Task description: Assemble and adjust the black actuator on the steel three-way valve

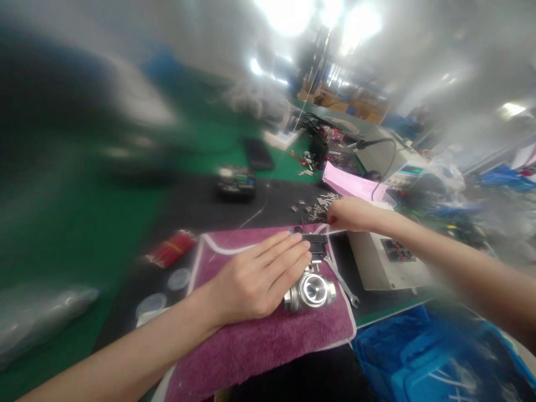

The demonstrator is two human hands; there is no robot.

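Note:
A shiny metal valve (313, 290) with a round open port lies on a purple towel (251, 346). A black housing (315, 245) adjoins its far side. My left hand (262, 276) lies across the housing and the valve's left side, fingers stretched out and close together, fingertips touching the housing. Its thumb is hidden. Beyond the towel's far right corner, my right hand (349, 214) is closed beside several small metal screws and fittings (320, 209). Anything between its fingers is hidden. An open-ended wrench (343, 283) rests along the towel's right edge.
A bundle of red wires (172, 248) and small clear lids (179, 278) lie to the left. On the right stand a white box with sockets (389, 262) and a blue bin (402, 346). Pink paper (355, 183) and a dark phone-like slab (258, 153) are farther back.

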